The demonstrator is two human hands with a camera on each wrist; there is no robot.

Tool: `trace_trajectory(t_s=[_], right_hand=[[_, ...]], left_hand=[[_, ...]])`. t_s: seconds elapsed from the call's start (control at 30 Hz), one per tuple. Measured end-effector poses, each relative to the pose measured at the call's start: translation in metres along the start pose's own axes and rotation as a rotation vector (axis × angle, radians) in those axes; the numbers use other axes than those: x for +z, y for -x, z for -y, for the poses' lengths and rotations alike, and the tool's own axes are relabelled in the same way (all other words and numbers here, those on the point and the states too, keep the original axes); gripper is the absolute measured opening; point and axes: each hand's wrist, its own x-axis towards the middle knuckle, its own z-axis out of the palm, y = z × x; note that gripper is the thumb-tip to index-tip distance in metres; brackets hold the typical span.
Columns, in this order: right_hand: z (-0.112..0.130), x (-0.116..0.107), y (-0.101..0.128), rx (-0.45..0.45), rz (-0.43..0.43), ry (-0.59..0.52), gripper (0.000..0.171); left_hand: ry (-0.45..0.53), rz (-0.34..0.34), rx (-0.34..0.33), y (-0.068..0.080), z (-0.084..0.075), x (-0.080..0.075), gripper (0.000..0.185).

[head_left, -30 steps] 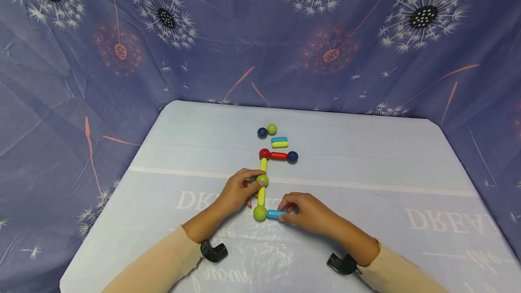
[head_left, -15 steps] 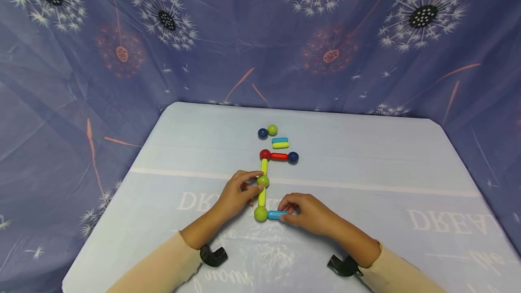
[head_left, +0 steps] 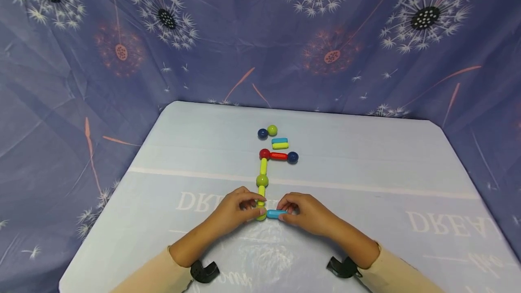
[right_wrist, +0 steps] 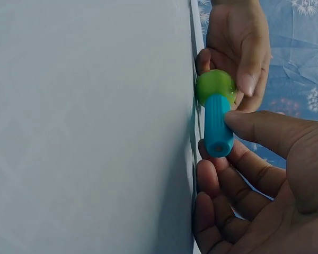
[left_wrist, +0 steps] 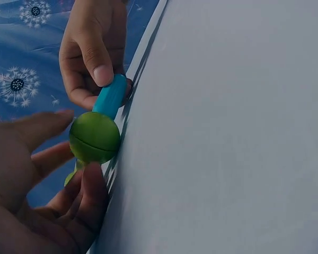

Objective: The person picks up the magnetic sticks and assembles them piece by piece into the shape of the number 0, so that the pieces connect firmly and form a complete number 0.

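In the head view, a magnetic stick-and-ball build lies on the table. Its lower green ball (head_left: pixel 261 216) is between the thumb and fingers of my left hand (head_left: pixel 236 209); in the left wrist view fingertips touch this green ball (left_wrist: pixel 94 136). My right hand (head_left: pixel 307 211) pinches a light blue magnetic stick (head_left: pixel 276 214), whose left end meets that ball. From there yellow-green sticks (head_left: pixel 263 166) run up through a middle green ball (head_left: pixel 262 180) to a red ball (head_left: pixel 265 154). A red stick (head_left: pixel 278 156) joins it to a dark blue ball (head_left: pixel 292 157).
Beyond the build lie a loose dark blue ball (head_left: pixel 262 134), a green ball (head_left: pixel 272 130), a short blue stick (head_left: pixel 279 140) and a yellow stick (head_left: pixel 280 146). A pale printed cloth covers the table (head_left: pixel 366 157). A dandelion-patterned curtain (head_left: pixel 244 35) hangs behind.
My left hand has left the middle green ball and come down toward me to the lower green ball. The right hand stays on the light blue stick.
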Motion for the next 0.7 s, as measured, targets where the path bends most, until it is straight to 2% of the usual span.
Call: trace_trajectory(t_s=[0.2, 0.43, 0.7], right_hand=[[0.000, -0.001, 0.001, 0.005, -0.005, 0.003, 0.013], [0.002, -0.009, -0.005, -0.026, -0.014, 0.020, 0.015], [0.006, -0.031, -0.025, -0.014, -0.153, -0.018, 0.023]], left_hand=[[0.001, 0.086, 0.026, 0.003, -0.002, -0.001, 0.034], [0.004, 0.090, 0.042, 0.003, 0.002, -0.001, 0.032], [0.009, 0.090, 0.047, 0.002, 0.004, -0.001, 0.032]])
